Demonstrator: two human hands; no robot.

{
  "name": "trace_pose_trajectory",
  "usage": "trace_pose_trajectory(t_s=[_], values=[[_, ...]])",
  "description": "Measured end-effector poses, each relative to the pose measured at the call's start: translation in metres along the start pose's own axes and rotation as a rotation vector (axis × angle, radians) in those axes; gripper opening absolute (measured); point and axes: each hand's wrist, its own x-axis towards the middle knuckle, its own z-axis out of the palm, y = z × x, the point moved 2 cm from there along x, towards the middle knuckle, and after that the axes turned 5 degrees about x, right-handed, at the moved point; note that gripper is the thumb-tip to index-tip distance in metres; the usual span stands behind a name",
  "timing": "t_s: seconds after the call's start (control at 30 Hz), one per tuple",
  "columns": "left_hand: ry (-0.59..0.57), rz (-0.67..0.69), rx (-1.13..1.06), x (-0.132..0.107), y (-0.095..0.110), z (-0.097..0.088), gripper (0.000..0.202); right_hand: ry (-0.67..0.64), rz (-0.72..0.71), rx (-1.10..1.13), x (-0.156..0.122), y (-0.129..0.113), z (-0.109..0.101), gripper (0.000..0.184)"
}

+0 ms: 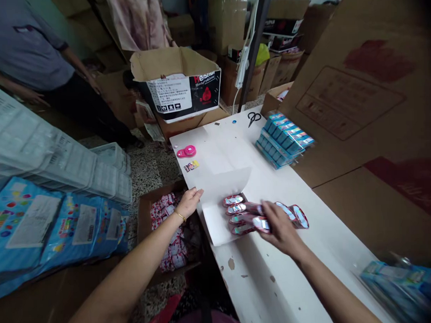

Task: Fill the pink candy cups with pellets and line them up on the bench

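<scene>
My right hand lies over a row of pink foil packets with shiny silver ends and grips them from above. The packets rest on a sheet of translucent white film, whose far corner curls upward. My left hand is at the sheet's left edge, fingertips touching it. Both hands are over the white table. A box of pink sachets sits on the floor below its left edge.
On the table stand a stack of blue packs, black scissors and a pink tape dispenser. A person stands at the far left near translucent crates. An open carton stands behind, and a large cardboard sheet rises right.
</scene>
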Motion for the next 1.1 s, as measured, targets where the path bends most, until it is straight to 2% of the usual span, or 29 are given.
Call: trace_pose_trajectory(t_s=[0.07, 0.1, 0.17, 0.23, 0.33, 0.43, 0.5, 0.53, 0.6, 0.67, 0.7, 0.73, 0.77, 0.8, 0.83, 0.9, 1.0, 1.1], values=[[0.002, -0.007, -0.002, 0.001, -0.001, -0.001, 0.041, -0.135, -0.214, 0.103, 0.034, -0.034, 0.011, 0.08], [-0.001, -0.009, -0.002, 0.002, -0.002, -0.001, 0.042, -0.193, -0.276, 0.122, 0.052, -0.047, 0.021, 0.082], [-0.009, -0.003, -0.007, 0.003, -0.003, -0.001, 0.043, -0.289, -0.33, 0.098, 0.085, -0.063, 0.045, 0.084], [-0.01, 0.015, -0.019, 0.004, -0.005, -0.001, 0.044, -0.356, -0.343, 0.029, 0.108, -0.069, 0.069, 0.084], [0.009, 0.037, -0.016, 0.004, -0.007, -0.001, 0.042, -0.376, -0.417, -0.07, 0.12, -0.07, 0.095, 0.079], [0.009, 0.022, 0.028, 0.003, -0.007, -0.002, 0.04, -0.322, -0.471, -0.121, 0.107, -0.066, 0.104, 0.082], [0.002, 0.011, 0.045, 0.003, -0.007, -0.003, 0.04, -0.236, -0.384, -0.142, 0.086, -0.052, 0.098, 0.082], [-0.002, 0.011, 0.045, 0.003, -0.007, -0.004, 0.04, -0.164, -0.29, -0.155, 0.074, -0.04, 0.09, 0.077], [-0.018, 0.016, 0.036, 0.003, -0.007, -0.005, 0.04, 0.058, 0.03, -0.192, 0.043, -0.003, 0.066, 0.065], [-0.028, 0.016, 0.023, 0.005, -0.008, -0.005, 0.042, 0.286, 0.474, -0.224, 0.008, 0.044, 0.037, 0.068], [-0.027, 0.014, 0.017, 0.007, -0.009, -0.005, 0.043, 0.33, 0.688, -0.21, -0.009, 0.066, 0.027, 0.079], [-0.023, 0.013, 0.009, 0.008, -0.009, -0.004, 0.045, 0.317, 0.862, -0.181, -0.022, 0.086, 0.02, 0.091], [-0.017, 0.013, 0.001, 0.009, -0.01, -0.003, 0.046, 0.258, 0.971, -0.142, -0.031, 0.102, 0.018, 0.1], [-0.012, 0.015, -0.007, 0.009, -0.01, -0.002, 0.047, 0.184, 1.024, -0.107, -0.035, 0.114, 0.019, 0.105], [-0.008, 0.017, -0.013, 0.01, -0.011, -0.002, 0.047, 0.121, 1.029, -0.089, -0.035, 0.121, 0.023, 0.106], [-0.001, 0.017, -0.022, 0.01, -0.011, 0.0, 0.047, 0.079, 0.959, -0.126, -0.025, 0.127, 0.035, 0.101], [0.019, 0.006, -0.04, 0.01, -0.012, 0.001, 0.047, 0.072, 0.737, -0.223, -0.01, 0.124, 0.049, 0.083], [0.038, -0.001, -0.058, 0.011, -0.014, 0.001, 0.046, 0.085, 0.559, -0.234, -0.013, 0.121, 0.047, 0.07]])
